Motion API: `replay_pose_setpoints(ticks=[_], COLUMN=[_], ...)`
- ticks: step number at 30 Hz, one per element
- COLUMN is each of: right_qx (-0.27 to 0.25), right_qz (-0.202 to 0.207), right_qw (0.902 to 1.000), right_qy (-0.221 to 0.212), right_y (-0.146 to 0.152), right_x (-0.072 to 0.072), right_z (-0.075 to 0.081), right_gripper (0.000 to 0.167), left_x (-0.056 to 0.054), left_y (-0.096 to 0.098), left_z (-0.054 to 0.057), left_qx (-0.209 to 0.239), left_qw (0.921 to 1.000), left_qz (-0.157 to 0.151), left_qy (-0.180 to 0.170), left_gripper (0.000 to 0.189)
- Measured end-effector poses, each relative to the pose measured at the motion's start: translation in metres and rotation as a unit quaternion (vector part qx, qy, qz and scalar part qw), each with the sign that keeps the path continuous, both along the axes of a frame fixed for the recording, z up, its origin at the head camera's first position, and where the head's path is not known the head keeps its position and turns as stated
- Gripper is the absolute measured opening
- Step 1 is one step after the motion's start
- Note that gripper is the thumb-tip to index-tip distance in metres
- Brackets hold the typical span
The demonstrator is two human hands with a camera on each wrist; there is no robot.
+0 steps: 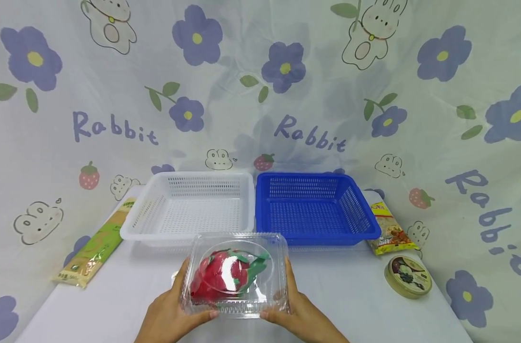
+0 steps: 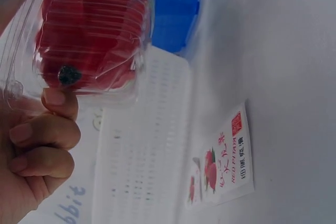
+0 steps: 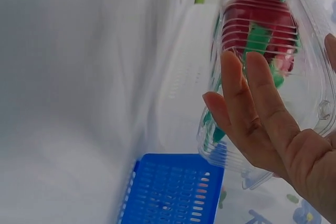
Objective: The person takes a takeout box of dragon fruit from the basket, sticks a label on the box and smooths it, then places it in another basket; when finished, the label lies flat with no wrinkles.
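A clear plastic clamshell box [image 1: 271,267] with red, green-tipped dragon fruit [image 1: 222,274] inside is held up over the near middle of the table. My left hand [image 1: 168,305] grips its left side, thumb on the front edge. On the opposite side, my right hand [image 1: 301,307] holds the box with the thumb on the front edge and fingers beneath. The left wrist view shows curled left fingers [image 2: 44,132] against the box's lower corner. In the right wrist view, extended right fingers [image 3: 262,90] support the ribbed underside.
Behind the box stand a white basket [image 1: 134,233] and a blue basket [image 1: 316,238], side by side. Noodles in a long packet [image 1: 97,247] lie left. To the right are a snack bag [image 1: 391,231] and a round tin [image 1: 408,276]. A pitaya label card [image 2: 226,161] is on the table.
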State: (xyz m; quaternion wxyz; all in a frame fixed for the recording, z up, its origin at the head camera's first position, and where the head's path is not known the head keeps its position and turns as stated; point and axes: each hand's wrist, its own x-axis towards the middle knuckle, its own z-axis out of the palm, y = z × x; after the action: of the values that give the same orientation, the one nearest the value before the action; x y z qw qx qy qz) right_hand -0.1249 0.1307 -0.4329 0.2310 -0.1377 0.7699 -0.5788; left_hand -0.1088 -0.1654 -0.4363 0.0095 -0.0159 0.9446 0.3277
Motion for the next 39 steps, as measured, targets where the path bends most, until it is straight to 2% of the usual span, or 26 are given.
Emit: replay_pose_setpoints(ticks=[13,20,26,39], right_qx=[0.016,0.045,0.038,0.054], right_qz=[0.02,0.019,0.031,0.022], right_qw=[0.9996,0.9987,0.9988,0.9983], right_qy=[-0.011,-0.011,0.0,-0.005], right_y=[0.005,0.011,0.015,0.017], right_x=[-0.001,-0.002,-0.003,-0.005], right_z=[-0.01,-0.015,-0.018,-0.027], right_gripper=[0.116,0.117,0.116,0.117], left_x=[-0.003,-0.005,-0.006,-0.011], left_y=[0.001,0.008,0.01,0.012], left_z=[-0.015,-0.029,-0.033,-0.039], left_qx=[-0.003,0.024,0.013,0.006], left_qw=[0.999,0.9966,0.9969,0.9974], left_qz=[0.008,0.016,0.014,0.003], left_qy=[-0.044,-0.076,-0.076,-0.072], left_gripper=[0.126,0.127,0.127,0.125])
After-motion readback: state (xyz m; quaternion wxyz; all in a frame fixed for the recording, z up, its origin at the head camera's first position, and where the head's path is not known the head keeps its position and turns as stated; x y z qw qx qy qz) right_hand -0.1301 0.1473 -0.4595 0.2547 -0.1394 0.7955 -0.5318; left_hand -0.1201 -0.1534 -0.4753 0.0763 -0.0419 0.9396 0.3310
